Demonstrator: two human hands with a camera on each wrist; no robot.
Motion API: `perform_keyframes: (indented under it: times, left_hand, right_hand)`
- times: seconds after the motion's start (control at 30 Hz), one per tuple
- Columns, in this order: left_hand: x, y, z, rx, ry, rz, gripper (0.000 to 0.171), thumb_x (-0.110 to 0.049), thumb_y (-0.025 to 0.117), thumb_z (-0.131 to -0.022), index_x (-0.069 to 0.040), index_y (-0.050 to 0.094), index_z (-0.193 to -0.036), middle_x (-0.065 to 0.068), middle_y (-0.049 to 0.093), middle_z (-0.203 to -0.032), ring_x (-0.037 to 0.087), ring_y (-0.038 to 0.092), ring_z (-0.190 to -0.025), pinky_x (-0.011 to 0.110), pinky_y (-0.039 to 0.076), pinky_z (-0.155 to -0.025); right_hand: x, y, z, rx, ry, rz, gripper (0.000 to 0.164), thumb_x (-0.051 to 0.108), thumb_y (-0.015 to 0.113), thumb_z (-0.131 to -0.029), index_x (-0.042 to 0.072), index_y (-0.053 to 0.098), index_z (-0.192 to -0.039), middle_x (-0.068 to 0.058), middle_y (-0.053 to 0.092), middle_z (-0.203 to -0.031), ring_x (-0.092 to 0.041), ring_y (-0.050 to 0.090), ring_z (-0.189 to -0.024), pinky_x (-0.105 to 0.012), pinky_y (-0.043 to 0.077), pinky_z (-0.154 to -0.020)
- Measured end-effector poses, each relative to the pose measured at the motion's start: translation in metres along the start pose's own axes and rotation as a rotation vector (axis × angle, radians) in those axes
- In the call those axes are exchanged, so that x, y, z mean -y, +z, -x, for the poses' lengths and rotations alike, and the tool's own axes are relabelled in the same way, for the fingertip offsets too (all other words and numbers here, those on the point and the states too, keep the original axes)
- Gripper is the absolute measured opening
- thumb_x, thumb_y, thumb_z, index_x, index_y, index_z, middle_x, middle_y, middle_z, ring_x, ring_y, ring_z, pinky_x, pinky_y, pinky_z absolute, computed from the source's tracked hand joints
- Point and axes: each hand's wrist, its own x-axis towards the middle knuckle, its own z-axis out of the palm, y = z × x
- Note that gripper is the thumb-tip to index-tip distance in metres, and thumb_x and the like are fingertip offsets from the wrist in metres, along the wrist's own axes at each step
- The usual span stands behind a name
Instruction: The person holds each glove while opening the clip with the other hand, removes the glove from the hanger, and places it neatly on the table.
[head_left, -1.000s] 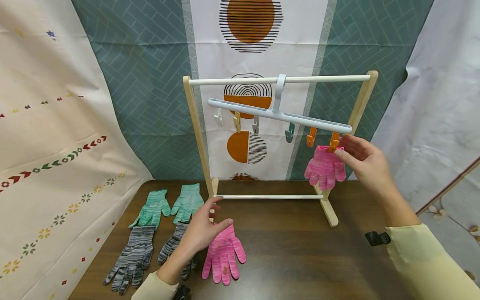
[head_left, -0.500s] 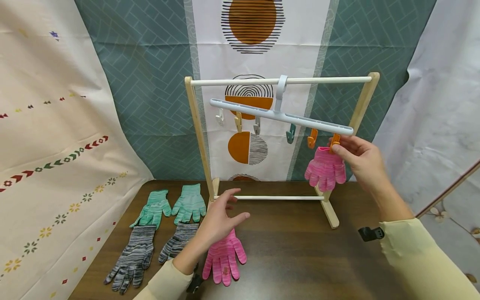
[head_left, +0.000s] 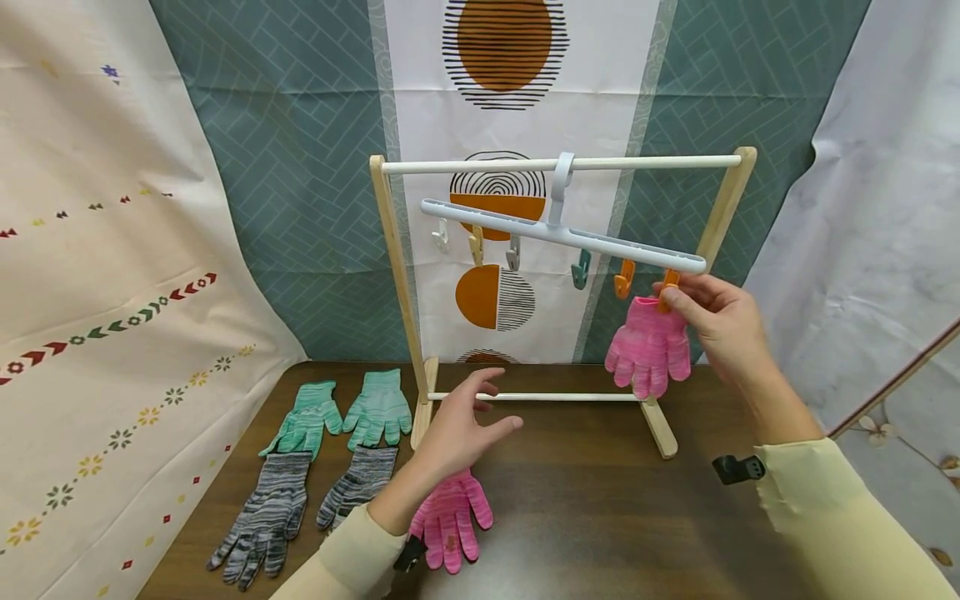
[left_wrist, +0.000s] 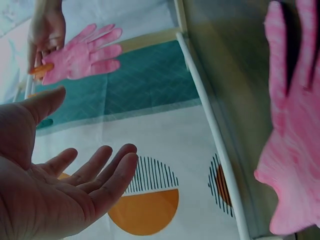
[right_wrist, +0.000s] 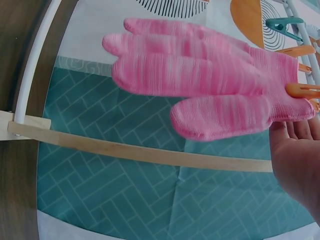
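A pink knit glove [head_left: 649, 350] hangs by its cuff from an orange clip [head_left: 670, 287] at the low right end of a pale blue hanger [head_left: 622, 244]. My right hand [head_left: 723, 333] pinches that clip, thumb in front and fingers behind. Seen from the right wrist, the clip's orange tip [right_wrist: 300, 90] bites the glove's cuff, fingers dangling. My left hand [head_left: 457, 429] hovers over the table, fingers spread and holding nothing. Beneath its wrist lies a second pink glove [head_left: 453, 521], partly covered by the forearm.
The hanger hooks over a wooden rack's white top rail [head_left: 652, 162], tilted down to the right, with several other clips along it. Green gloves [head_left: 380, 408] and grey-striped gloves [head_left: 262, 517] lie at the left of the brown table [head_left: 600, 508]. Patterned cloth hangs behind.
My left hand has moved right and a little up from the table gloves. The right hand has shifted its thumb onto the clip, and the hanging glove has swung slightly.
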Motion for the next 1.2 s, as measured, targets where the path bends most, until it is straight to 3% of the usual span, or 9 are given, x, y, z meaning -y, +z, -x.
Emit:
perform_keyframes:
  times: [0.4, 0.57, 0.73, 1.0, 1.2]
  left_hand:
    - [-0.027, 0.014, -0.028, 0.060, 0.023, 0.132, 0.068, -0.041, 0.077, -0.080, -0.036, 0.043, -0.139, -0.004, 0.058, -0.118, 0.022, 0.064, -0.100, 0.030, 0.053, -0.074]
    - [-0.037, 0.022, -0.046, 0.093, 0.032, 0.226, 0.068, -0.044, 0.076, -0.080, -0.036, 0.043, -0.139, -0.006, 0.059, -0.119, 0.013, 0.065, -0.097, 0.030, 0.054, -0.073]
    - [-0.049, 0.033, -0.067, 0.165, 0.044, 0.352, 0.066, -0.042, 0.074, -0.084, -0.033, 0.043, -0.141, -0.003, 0.059, -0.125, 0.014, 0.064, -0.101, 0.032, 0.054, -0.076]
    - [-0.064, 0.058, -0.101, 0.245, 0.041, 0.464, 0.062, -0.045, 0.068, -0.087, -0.030, 0.043, -0.143, -0.006, 0.058, -0.129, 0.011, 0.059, -0.111, 0.031, 0.050, -0.088]
    - [-0.073, 0.072, -0.116, 0.297, -0.003, 0.559, 0.065, -0.046, 0.067, -0.087, -0.026, 0.043, -0.144, -0.001, 0.057, -0.129, 0.010, 0.058, -0.109, 0.036, 0.051, -0.087]
  right_hand:
    - [0.007, 0.005, 0.003, -0.045, 0.093, 0.036, 0.045, 0.019, 0.071, -0.088, -0.006, 0.059, -0.122, -0.005, 0.071, -0.106, -0.016, 0.065, -0.096, -0.022, 0.054, -0.073]
    - [0.010, 0.010, 0.004, -0.053, 0.131, 0.015, 0.046, 0.022, 0.072, -0.087, -0.005, 0.060, -0.121, -0.004, 0.070, -0.104, -0.016, 0.064, -0.094, -0.024, 0.055, -0.071]
    - [0.009, 0.012, 0.004, -0.049, 0.144, -0.007, 0.043, 0.022, 0.071, -0.087, -0.005, 0.062, -0.119, -0.006, 0.070, -0.102, -0.017, 0.064, -0.092, -0.027, 0.056, -0.069]
    - [0.009, 0.012, 0.003, -0.037, 0.147, -0.023, 0.041, 0.024, 0.069, -0.089, -0.003, 0.062, -0.120, -0.009, 0.068, -0.107, -0.018, 0.065, -0.095, -0.030, 0.056, -0.069]
    - [0.011, 0.012, 0.003, -0.029, 0.146, -0.034, 0.041, 0.025, 0.068, -0.090, -0.004, 0.062, -0.118, -0.011, 0.066, -0.107, -0.020, 0.065, -0.094, -0.030, 0.056, -0.068]
